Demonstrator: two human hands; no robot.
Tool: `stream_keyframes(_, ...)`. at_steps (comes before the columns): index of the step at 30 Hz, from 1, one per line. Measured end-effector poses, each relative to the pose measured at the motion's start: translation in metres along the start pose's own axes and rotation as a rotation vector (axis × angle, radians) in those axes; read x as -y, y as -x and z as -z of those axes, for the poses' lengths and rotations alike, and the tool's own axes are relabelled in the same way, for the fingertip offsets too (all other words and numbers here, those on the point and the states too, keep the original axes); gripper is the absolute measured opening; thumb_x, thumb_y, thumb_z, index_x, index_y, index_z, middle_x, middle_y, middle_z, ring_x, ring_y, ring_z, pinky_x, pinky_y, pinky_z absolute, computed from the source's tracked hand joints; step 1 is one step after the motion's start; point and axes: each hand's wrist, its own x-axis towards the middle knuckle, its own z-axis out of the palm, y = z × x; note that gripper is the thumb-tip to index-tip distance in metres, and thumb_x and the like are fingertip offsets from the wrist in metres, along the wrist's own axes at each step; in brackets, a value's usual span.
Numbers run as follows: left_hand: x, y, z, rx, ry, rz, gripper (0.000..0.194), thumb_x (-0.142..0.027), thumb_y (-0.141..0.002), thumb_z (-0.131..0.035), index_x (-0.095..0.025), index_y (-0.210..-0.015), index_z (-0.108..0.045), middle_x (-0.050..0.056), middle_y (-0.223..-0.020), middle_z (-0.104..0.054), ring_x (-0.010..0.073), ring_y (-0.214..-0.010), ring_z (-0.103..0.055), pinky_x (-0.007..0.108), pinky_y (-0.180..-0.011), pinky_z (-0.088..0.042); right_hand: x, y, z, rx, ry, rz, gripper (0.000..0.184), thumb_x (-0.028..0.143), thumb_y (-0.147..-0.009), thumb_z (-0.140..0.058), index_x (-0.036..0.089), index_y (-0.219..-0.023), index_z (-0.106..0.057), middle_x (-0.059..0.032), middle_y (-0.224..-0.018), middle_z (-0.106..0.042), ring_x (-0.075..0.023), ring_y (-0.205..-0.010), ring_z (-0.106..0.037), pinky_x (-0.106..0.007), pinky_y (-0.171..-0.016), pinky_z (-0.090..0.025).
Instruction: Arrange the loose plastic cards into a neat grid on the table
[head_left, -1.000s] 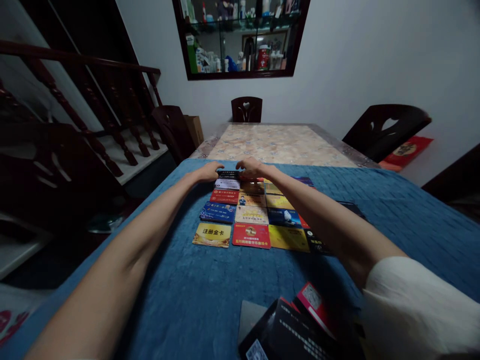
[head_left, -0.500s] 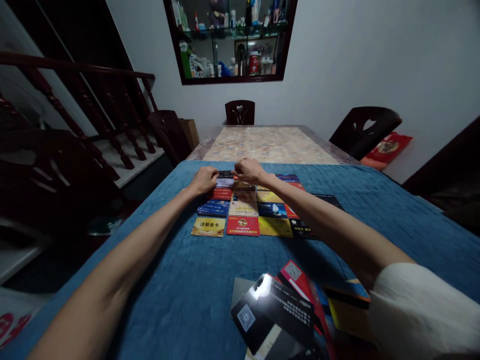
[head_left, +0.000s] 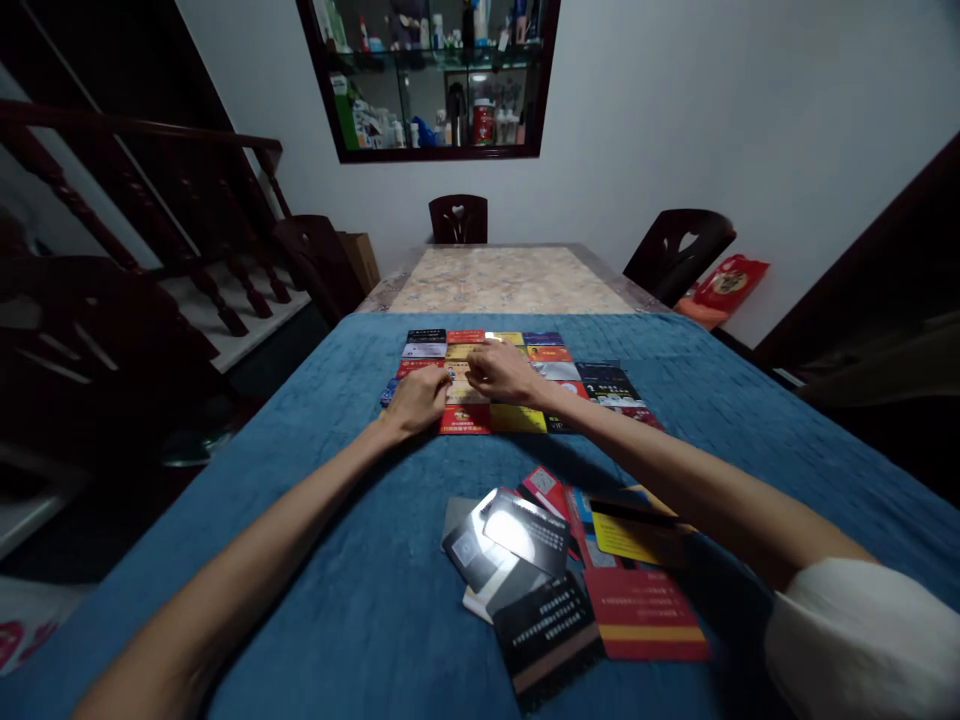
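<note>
Several printed cards lie in close rows on a blue cloth [head_left: 315, 560]. My left hand [head_left: 418, 400] rests over the left side of the rows, fingers bent and bunched together, hiding some cards. Just right of it, my right hand [head_left: 501, 372] is also closed, with its fingertips down over the cards. Between the two hands show beige cards [head_left: 469, 393], and a red card [head_left: 465, 419] lies just nearer to me. Whether the fingertips grip a card is hidden. A black card [head_left: 427, 336] and an orange-red card [head_left: 466, 336] lie in the farthest row.
Loose overlapping cards lie nearer to me, among them a red striped card [head_left: 645, 615], a black card [head_left: 547, 635] and a yellow card [head_left: 637, 535]. Dark cards [head_left: 609, 385] extend the rows rightward. Chairs [head_left: 459, 220] stand around the table, with a stair railing [head_left: 135, 130] at left.
Both hands have come back from the farthest row to the nearer rows, uncovering the far cards. The view has shifted, so more of the loose cards shows at the bottom.
</note>
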Motion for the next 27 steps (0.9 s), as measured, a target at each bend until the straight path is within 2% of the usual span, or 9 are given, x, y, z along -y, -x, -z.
stream_keyframes(5,-0.031,0.025,0.000,0.001,0.021,-0.095,0.018,-0.010,-0.087,-0.049,-0.015,-0.085,-0.066,0.009,-0.087,-0.067,0.0208,-0.083,-0.062,0.032,-0.078,-0.050,0.001,0.041,-0.005,-0.095,-0.046,0.033,0.014,0.022,-0.086,-0.054,0.017,-0.076,-0.062,-0.0093,-0.085,-0.068,-0.0232,-0.087,-0.050,-0.033,-0.071,-0.025)
stream_keyframes(10,-0.059,0.049,0.003,0.007,0.069,-0.168,0.019,-0.009,-0.089,-0.047,-0.015,-0.085,-0.065,0.009,-0.087,-0.065,0.0202,-0.081,-0.061,0.032,-0.076,-0.050,0.003,0.087,0.000,-0.142,-0.116,0.081,0.017,0.019,-0.085,-0.052,0.019,-0.069,-0.055,-0.0062,-0.073,-0.063,-0.0220,-0.083,-0.047,-0.033,-0.070,-0.025)
stream_keyframes(15,-0.085,0.066,0.006,-0.001,0.131,-0.223,0.019,-0.009,-0.090,-0.047,-0.015,-0.089,-0.064,0.008,-0.086,-0.064,0.0195,-0.082,-0.059,0.032,-0.075,-0.050,0.005,0.136,0.003,-0.210,-0.167,0.080,0.021,0.020,-0.088,-0.051,0.020,-0.066,-0.051,-0.0049,-0.072,-0.059,-0.0205,-0.078,-0.045,-0.033,-0.071,-0.028)
stream_keyframes(21,-0.120,0.073,0.005,0.030,0.168,-0.306,0.018,-0.010,-0.089,-0.048,-0.015,-0.091,-0.065,0.008,-0.085,-0.063,0.0187,-0.081,-0.059,0.031,-0.075,-0.049,0.004,0.189,0.008,-0.243,-0.181,0.006,0.027,0.022,-0.090,-0.051,0.021,-0.064,-0.048,-0.0044,-0.071,-0.058,-0.0207,-0.078,-0.048,-0.034,-0.072,-0.031)
stream_keyframes(27,-0.154,0.069,0.000,0.145,0.151,-0.400,0.017,-0.012,-0.089,-0.051,-0.015,-0.090,-0.067,0.010,-0.092,-0.067,0.0213,-0.087,-0.058,0.035,-0.078,-0.047,-0.009,0.223,0.016,-0.208,-0.207,-0.019,0.021,0.022,-0.087,-0.055,0.021,-0.067,-0.051,-0.0058,-0.075,-0.061,-0.0220,-0.079,-0.050,-0.035,-0.072,-0.036)
